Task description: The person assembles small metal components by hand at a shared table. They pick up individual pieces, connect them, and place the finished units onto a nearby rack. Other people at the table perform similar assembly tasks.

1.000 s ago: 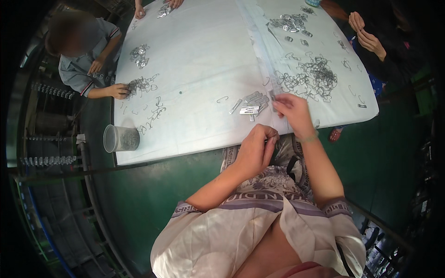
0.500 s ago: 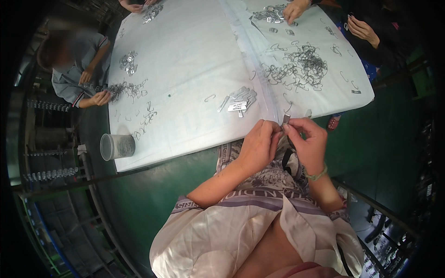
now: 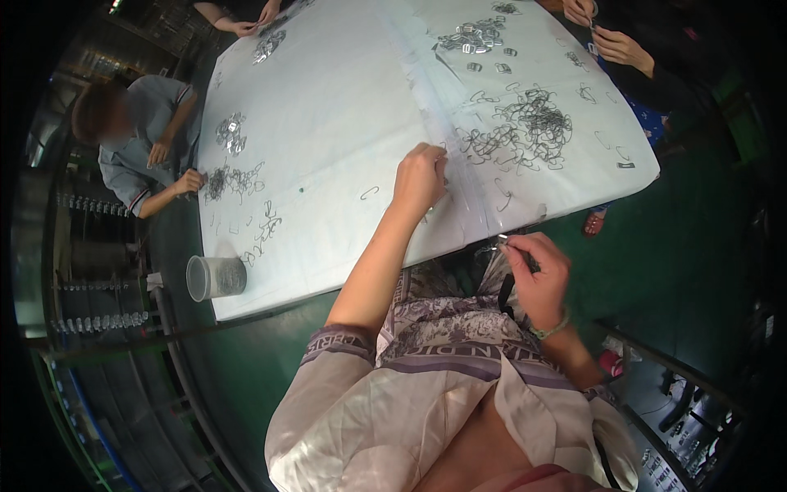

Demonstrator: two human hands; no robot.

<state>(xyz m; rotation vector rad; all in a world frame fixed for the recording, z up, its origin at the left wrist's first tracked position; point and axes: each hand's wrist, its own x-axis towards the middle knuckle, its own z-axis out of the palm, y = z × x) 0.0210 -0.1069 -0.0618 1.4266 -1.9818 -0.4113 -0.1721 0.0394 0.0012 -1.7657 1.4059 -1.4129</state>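
Note:
My left hand (image 3: 420,179) reaches over the white-covered table (image 3: 344,238), its fingers curled together and pointing down at the spot where the flat metal pieces lie. The hand covers most of that pile, and whatever is between its fingertips is hidden. Just off the table's near edge, my right hand (image 3: 541,275) pinches a small shiny metal piece (image 3: 502,240) between thumb and fingertips. Its exact shape is too small to tell. One loose wire hook (image 3: 370,193) lies to the left of my left hand.
A tangled heap of wire hooks (image 3: 537,123) spreads on the right, with metal buckles (image 3: 475,37) beyond it. A clear plastic tub (image 3: 217,277) stands at the near left corner. Co-workers' hands (image 3: 190,181) handle pieces around the table. Racks (image 3: 98,324) stand at left.
My left hand has left my right hand and moved forward and left onto the pile of flat metal pieces. My right hand has dropped slightly, still pinching a metal piece.

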